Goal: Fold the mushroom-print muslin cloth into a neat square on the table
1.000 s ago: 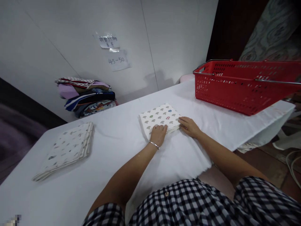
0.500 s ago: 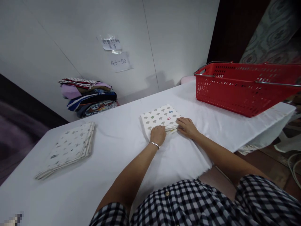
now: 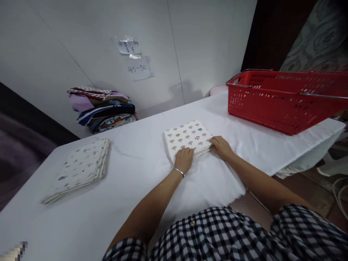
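A folded white cloth [image 3: 187, 135] printed with grey mushrooms and a few coloured ones lies flat on the white-covered table [image 3: 141, 170] in front of me. At its near left edge, my left hand [image 3: 185, 159] has its fingers curled over the fabric. My right hand [image 3: 221, 146] grips the near right corner, thumb side hidden against the layers. Further left lies another folded white cloth [image 3: 81, 165] with small dark prints, its stacked layers showing along the right and near sides. Neither hand touches that one.
A red plastic basket [image 3: 272, 103] with metal handles stands on the table's right end. Against the wall at the back left is a pile of folded clothes [image 3: 104, 108]. Handwritten paper notes [image 3: 140, 68] are taped to the wall above.
The cloth's near edge now lies flatter and neater, with the loose layers beneath tucked from sight. My right hand has shifted slightly outward to the right corner; my left hand has barely moved.
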The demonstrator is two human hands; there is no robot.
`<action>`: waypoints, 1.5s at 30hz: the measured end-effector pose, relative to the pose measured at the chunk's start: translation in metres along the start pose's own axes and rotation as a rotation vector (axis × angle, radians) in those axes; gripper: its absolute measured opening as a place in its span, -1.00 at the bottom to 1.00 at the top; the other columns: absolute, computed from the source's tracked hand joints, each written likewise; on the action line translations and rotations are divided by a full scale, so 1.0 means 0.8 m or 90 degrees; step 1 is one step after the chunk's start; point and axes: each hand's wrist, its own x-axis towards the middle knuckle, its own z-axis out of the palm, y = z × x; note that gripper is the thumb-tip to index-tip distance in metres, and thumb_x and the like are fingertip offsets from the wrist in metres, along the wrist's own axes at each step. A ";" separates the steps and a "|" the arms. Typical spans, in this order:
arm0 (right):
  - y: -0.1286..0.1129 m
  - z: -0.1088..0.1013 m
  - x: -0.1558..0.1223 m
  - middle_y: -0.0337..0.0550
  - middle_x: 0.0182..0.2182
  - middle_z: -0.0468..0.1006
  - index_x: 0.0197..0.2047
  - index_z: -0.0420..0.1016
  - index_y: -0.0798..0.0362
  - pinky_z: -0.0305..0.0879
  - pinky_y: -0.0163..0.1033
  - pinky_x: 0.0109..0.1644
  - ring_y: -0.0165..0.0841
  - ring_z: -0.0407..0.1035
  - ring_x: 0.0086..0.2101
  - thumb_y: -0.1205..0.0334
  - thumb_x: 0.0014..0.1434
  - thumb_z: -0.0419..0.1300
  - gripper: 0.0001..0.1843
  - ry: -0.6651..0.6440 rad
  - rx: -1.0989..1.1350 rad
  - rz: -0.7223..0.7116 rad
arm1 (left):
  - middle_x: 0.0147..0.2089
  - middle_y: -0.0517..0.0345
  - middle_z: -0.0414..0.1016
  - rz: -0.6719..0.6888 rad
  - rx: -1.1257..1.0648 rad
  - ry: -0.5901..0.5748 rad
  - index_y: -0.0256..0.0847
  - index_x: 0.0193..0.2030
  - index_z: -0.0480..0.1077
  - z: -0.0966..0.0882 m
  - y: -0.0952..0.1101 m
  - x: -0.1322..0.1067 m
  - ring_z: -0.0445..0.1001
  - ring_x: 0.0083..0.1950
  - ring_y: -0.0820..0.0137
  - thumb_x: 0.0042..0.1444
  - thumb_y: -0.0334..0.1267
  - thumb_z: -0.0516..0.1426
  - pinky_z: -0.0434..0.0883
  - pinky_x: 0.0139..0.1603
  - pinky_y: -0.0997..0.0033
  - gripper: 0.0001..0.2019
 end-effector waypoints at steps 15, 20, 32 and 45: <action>-0.003 -0.020 -0.018 0.06 -0.06 0.38 0.08 0.28 0.08 0.23 -0.05 -0.10 -0.15 0.25 -0.10 0.31 0.11 0.05 -0.58 -0.074 0.053 -0.045 | 0.00 0.05 0.31 0.025 -0.138 -0.049 -0.11 0.02 0.25 -0.020 -0.014 -0.014 0.24 0.07 0.24 0.08 -0.23 0.12 0.22 0.00 0.23 -0.66; 0.007 -0.023 -0.020 0.06 -0.02 0.35 0.17 0.19 0.06 0.24 -0.03 -0.07 -0.16 0.24 -0.08 0.23 0.14 0.08 -0.50 -0.087 0.091 -0.087 | 0.00 0.05 0.32 0.005 -0.134 -0.043 -0.11 0.00 0.26 -0.013 -0.015 -0.011 0.23 0.09 0.25 0.11 -0.24 0.11 0.22 0.00 0.22 -0.71; 0.007 -0.032 -0.008 0.01 -0.06 0.41 0.14 0.28 -0.02 0.28 -0.03 -0.10 -0.17 0.29 -0.10 0.20 0.20 0.06 -0.58 -0.118 0.116 -0.059 | -0.08 0.08 0.35 -0.025 -0.179 -0.031 -0.15 -0.10 0.30 -0.018 -0.016 -0.010 0.27 0.01 0.28 0.10 -0.16 0.13 0.23 -0.04 0.26 -0.76; -0.007 -0.031 0.010 -0.03 -0.06 0.43 0.05 0.34 0.00 0.18 -0.13 -0.14 -0.21 0.29 -0.12 0.34 0.15 0.05 -0.63 -0.165 0.028 -0.102 | -0.10 0.06 0.36 0.019 -0.105 -0.087 -0.15 -0.05 0.31 -0.031 -0.009 0.001 0.26 -0.01 0.26 0.15 -0.34 0.03 0.24 -0.09 0.26 -0.78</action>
